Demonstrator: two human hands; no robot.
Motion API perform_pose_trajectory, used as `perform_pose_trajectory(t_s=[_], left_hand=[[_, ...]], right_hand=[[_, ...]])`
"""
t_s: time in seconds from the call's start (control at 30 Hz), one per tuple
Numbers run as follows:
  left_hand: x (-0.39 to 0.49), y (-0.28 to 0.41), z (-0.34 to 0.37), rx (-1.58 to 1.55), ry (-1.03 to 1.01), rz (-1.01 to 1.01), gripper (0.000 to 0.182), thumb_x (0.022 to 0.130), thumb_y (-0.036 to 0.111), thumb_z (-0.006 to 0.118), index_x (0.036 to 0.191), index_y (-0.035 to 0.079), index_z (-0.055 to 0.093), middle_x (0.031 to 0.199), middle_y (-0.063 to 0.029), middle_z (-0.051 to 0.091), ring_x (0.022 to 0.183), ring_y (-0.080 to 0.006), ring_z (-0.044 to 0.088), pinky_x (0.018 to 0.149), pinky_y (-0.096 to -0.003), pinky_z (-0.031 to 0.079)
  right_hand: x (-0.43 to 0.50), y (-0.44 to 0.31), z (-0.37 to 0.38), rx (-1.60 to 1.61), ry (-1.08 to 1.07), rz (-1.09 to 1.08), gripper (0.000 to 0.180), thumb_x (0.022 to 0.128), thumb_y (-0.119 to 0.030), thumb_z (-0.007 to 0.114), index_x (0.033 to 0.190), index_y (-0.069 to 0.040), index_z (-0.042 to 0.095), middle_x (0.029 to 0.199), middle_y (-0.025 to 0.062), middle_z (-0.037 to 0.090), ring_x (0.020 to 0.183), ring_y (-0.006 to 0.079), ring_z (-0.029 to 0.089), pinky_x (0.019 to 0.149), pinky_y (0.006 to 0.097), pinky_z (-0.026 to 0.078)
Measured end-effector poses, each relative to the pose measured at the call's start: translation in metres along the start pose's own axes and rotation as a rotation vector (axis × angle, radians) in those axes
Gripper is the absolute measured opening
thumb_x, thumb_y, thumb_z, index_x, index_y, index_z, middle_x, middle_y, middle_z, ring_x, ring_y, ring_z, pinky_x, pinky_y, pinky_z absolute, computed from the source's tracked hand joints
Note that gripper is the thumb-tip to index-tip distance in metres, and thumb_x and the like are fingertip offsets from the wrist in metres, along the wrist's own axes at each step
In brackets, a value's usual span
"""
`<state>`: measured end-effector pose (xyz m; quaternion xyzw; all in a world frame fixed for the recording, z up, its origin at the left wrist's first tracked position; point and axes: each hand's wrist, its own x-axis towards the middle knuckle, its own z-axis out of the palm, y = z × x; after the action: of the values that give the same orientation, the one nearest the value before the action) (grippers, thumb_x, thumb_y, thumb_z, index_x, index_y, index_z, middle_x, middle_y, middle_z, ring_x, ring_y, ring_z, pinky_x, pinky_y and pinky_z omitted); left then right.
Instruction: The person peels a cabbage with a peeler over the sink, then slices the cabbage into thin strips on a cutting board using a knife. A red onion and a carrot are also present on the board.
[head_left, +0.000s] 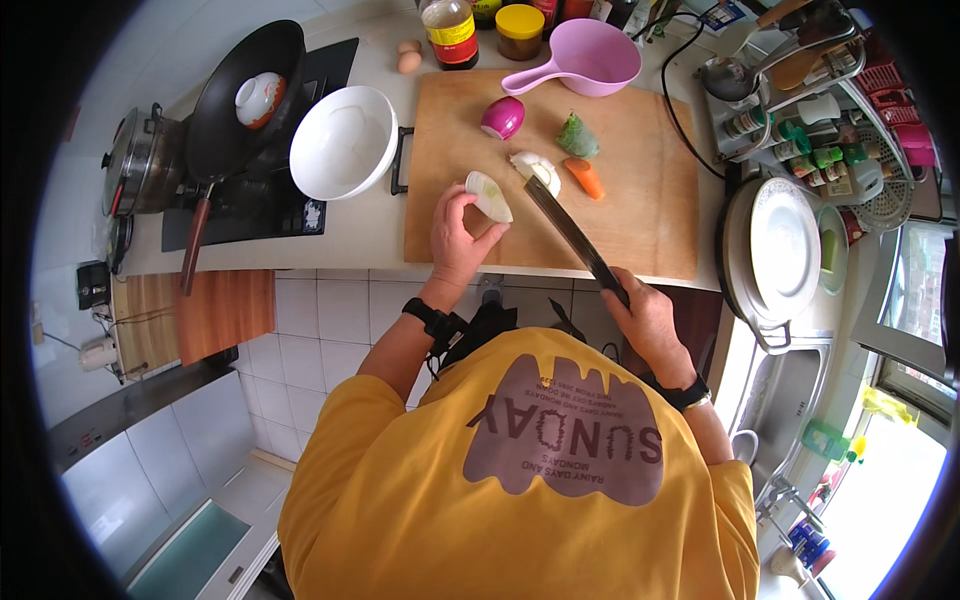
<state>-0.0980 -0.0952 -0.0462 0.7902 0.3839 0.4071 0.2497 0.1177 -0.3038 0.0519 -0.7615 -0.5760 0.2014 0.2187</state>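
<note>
My left hand (459, 236) grips a cut piece of pale onion (489, 196) between thumb and fingers, at the left front of a wooden cutting board (645, 232). In my right hand (646, 319) is the dark handle of a kitchen knife (571, 234). Its blade slants away to the left over the board, with the tip at another piece of white onion (536, 166); I cannot tell whether they touch. Beyond lie a peeled purple onion (503, 118), a carrot piece (584, 178) and a green vegetable piece (577, 138).
A white bowl (343, 142) stands left of the board, near a wok (217, 142) holding a small bowl (260, 100). A pink ladle-shaped scoop (596, 56) sits on the board's far edge. Eggs (409, 60) and bottles are behind. Plates (785, 244) and a sink (787, 397) are right.
</note>
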Motion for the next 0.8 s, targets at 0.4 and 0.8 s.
perform_pose_trajectory(t_s=[0.4,0.8], left_hand=[[0.002,0.003,-0.004,0.026,-0.012,0.046,0.070,0.059,0.017,0.090,0.114,0.008,0.049,0.129,-0.0161,0.051,0.117,-0.0370,0.052,0.096,-0.0445,0.048],[0.012,-0.006,0.013,-0.075,-0.024,0.054,0.058,0.068,0.019,0.087,0.117,0.007,0.059,0.128,-0.0143,0.049,0.111,-0.0331,0.054,0.094,-0.0414,0.049]], right_hand=[[0.005,-0.007,0.007,0.031,-0.061,0.084,0.030,0.089,-0.022,0.066,0.115,-0.007,0.060,0.089,0.0141,0.070,0.079,0.0327,0.068,0.066,0.0399,0.055],[-0.001,-0.012,0.003,0.072,-0.011,0.133,0.031,0.088,-0.020,0.067,0.116,-0.007,0.060,0.089,0.0151,0.070,0.080,0.0340,0.068,0.067,0.0399,0.054]])
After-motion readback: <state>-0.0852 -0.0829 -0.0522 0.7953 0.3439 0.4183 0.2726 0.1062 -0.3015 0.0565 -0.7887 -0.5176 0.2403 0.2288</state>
